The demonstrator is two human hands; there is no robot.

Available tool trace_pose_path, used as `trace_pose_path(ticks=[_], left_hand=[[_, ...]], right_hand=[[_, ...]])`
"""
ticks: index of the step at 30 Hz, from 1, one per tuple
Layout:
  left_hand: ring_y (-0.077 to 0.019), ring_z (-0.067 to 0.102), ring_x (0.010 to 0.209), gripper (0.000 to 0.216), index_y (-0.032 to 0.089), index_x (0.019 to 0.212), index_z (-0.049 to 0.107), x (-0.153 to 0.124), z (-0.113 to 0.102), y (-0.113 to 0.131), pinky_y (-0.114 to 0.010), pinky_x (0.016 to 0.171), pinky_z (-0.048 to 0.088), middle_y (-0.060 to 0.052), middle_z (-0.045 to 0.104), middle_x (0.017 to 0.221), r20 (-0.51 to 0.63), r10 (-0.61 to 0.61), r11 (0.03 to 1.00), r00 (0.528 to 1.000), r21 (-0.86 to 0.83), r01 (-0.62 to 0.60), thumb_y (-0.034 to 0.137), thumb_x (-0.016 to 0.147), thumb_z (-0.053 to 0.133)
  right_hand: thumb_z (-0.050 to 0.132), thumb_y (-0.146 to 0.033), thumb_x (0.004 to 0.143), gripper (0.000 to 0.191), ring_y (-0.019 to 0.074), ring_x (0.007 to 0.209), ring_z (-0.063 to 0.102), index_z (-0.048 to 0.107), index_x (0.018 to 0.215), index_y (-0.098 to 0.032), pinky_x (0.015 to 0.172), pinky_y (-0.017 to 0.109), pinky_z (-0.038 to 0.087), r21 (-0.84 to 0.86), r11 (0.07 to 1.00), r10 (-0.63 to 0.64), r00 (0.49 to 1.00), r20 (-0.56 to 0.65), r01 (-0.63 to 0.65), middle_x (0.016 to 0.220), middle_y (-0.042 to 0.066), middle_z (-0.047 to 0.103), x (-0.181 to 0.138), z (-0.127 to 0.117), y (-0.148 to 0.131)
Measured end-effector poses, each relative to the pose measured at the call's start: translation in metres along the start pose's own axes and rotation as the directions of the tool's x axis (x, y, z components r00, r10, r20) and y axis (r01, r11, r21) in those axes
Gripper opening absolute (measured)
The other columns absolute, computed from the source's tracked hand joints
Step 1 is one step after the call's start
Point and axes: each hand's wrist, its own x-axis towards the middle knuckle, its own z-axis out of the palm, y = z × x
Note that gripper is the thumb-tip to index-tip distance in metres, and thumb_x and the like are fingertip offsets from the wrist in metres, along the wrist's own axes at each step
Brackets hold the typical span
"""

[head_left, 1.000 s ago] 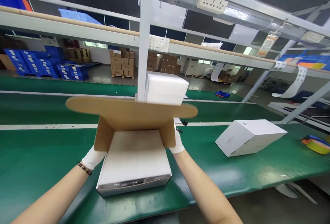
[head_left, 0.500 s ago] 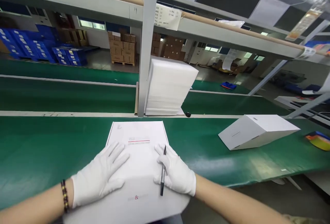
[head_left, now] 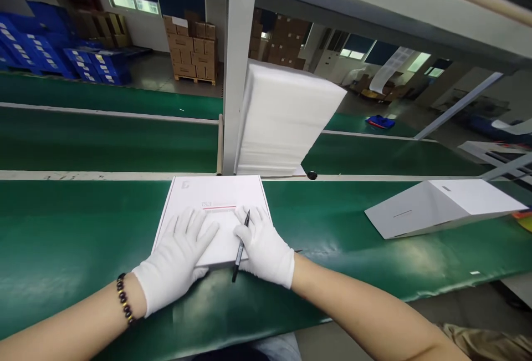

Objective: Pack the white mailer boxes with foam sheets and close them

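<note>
A flat white carton (head_left: 218,190) with a red line and grey print on its lid lies on the green work surface in front of me, its lid down. My left hand (head_left: 177,255), in a white glove, rests on the carton's near left part with fingers stretched and spread, thumb at the near edge. On the near right part lies my right hand (head_left: 266,250), also gloved. A black marker pen (head_left: 239,253) is held between its thumb and fingers, slanting toward me, while the fingertips touch the lid.
A wedge-shaped white carton (head_left: 428,211) stands on the right of the green surface (head_left: 83,228). Behind my carton, a stack of white foam sheets (head_left: 286,122) leans by a grey metal post (head_left: 239,72). Stacked brown boxes (head_left: 192,50) and blue crates (head_left: 45,45) stand farther back.
The near white panel with a red "&" mark has gone from view, and the carton now ends under my hands. Both hands stay on it. The view has tilted down.
</note>
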Motion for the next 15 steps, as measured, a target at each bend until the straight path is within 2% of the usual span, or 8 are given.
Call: trace_pose_path(ticks=[3, 5, 8, 10, 11, 13, 14, 15], left_hand=[[-0.048, 0.038, 0.14, 0.076, 0.019, 0.143, 0.055, 0.029, -0.011, -0.008, -0.062, 0.116, 0.028, -0.023, 0.044, 0.152, -0.025, -0.043, 0.999, 0.999, -0.019, 0.042, 0.033, 0.072, 0.079], [-0.0455, 0.041, 0.138, 0.075, 0.017, 0.141, 0.056, 0.039, -0.019, -0.012, -0.059, 0.116, 0.031, -0.023, 0.047, 0.149, -0.044, -0.043, 0.999, 0.998, -0.032, 0.042, 0.037, 0.073, 0.079], [-0.045, 0.039, 0.141, 0.075, 0.019, 0.14, 0.057, 0.03, -0.024, -0.015, -0.064, 0.118, 0.024, -0.02, 0.049, 0.149, -0.048, -0.04, 0.999, 0.998, -0.01, 0.039, 0.046, 0.073, 0.078], [-0.0493, 0.029, 0.145, 0.08, 0.021, 0.141, 0.056, 0.008, -0.021, -0.018, -0.074, 0.117, 0.012, -0.02, 0.045, 0.153, -0.115, -0.132, 0.991, 0.984, -0.004, 0.133, 0.056, 0.071, 0.076], [-0.0519, 0.022, 0.147, 0.088, 0.019, 0.143, 0.053, -0.006, -0.017, -0.02, -0.077, 0.115, 0.008, -0.022, 0.04, 0.155, -0.169, -0.226, 0.974, 0.959, -0.038, 0.223, 0.063, 0.07, 0.072], [-0.054, 0.011, 0.149, 0.109, 0.008, 0.151, 0.039, -0.034, -0.008, -0.025, -0.079, 0.113, 0.008, -0.028, 0.026, 0.16, -0.212, -0.494, 0.863, 0.843, -0.236, 0.447, 0.076, 0.068, 0.062], [-0.0528, 0.01, 0.149, 0.117, 0.004, 0.155, 0.029, -0.045, -0.004, -0.026, -0.078, 0.114, 0.012, -0.03, 0.019, 0.162, -0.142, -0.624, 0.75, 0.768, -0.385, 0.537, 0.08, 0.07, 0.055], [-0.0504, 0.013, 0.15, 0.12, 0.002, 0.157, 0.019, -0.055, -0.002, -0.026, -0.076, 0.115, 0.017, -0.029, 0.015, 0.163, -0.012, -0.71, 0.598, 0.704, -0.539, 0.593, 0.082, 0.073, 0.049]], right_hand=[[0.081, -0.038, 0.07, 0.052, 0.0417, 0.125, 0.044, 0.061, 0.109, -0.01, 0.106, 0.064, 0.035, 0.024, 1.0, -0.009, 0.999, -0.049, 0.01, 0.14, 0.029, 0.05, 0.029, 0.001, 0.011], [0.084, -0.042, 0.066, 0.058, 0.0417, 0.125, 0.046, 0.063, 0.108, -0.008, 0.107, 0.06, 0.038, 0.03, 1.0, 0.001, 0.998, -0.06, 0.001, 0.139, 0.029, 0.051, 0.039, -0.002, 0.017], [0.083, -0.046, 0.068, 0.067, 0.0371, 0.12, 0.053, 0.061, 0.121, -0.011, 0.097, 0.052, 0.05, 0.116, 0.989, 0.106, 0.991, -0.085, -0.096, 0.132, 0.022, 0.057, 0.03, -0.003, 0.023], [0.074, -0.041, 0.078, 0.056, 0.0328, 0.117, 0.057, 0.058, 0.126, -0.016, 0.094, 0.048, 0.053, 0.217, 0.952, 0.259, 0.948, -0.185, -0.217, 0.127, 0.017, 0.06, 0.008, 0.004, 0.026], [0.07, -0.039, 0.081, 0.05, 0.0326, 0.12, 0.056, 0.057, 0.124, -0.017, 0.096, 0.049, 0.052, 0.275, 0.918, 0.356, 0.898, -0.26, -0.285, 0.128, 0.017, 0.06, -0.005, 0.01, 0.027], [0.07, -0.039, 0.079, 0.041, 0.0346, 0.131, 0.05, 0.055, 0.112, -0.02, 0.104, 0.053, 0.047, 0.432, 0.812, 0.556, 0.748, -0.363, -0.393, 0.135, 0.018, 0.055, -0.032, 0.025, 0.026], [0.071, -0.04, 0.079, 0.04, 0.0345, 0.134, 0.047, 0.051, 0.108, -0.021, 0.105, 0.053, 0.046, 0.533, 0.738, 0.638, 0.687, -0.349, -0.414, 0.137, 0.019, 0.054, -0.044, 0.033, 0.023], [0.069, -0.041, 0.081, 0.038, 0.033, 0.133, 0.049, 0.048, 0.107, -0.023, 0.104, 0.053, 0.048, 0.642, 0.648, 0.696, 0.661, -0.28, -0.41, 0.136, 0.018, 0.055, -0.053, 0.039, 0.019]])
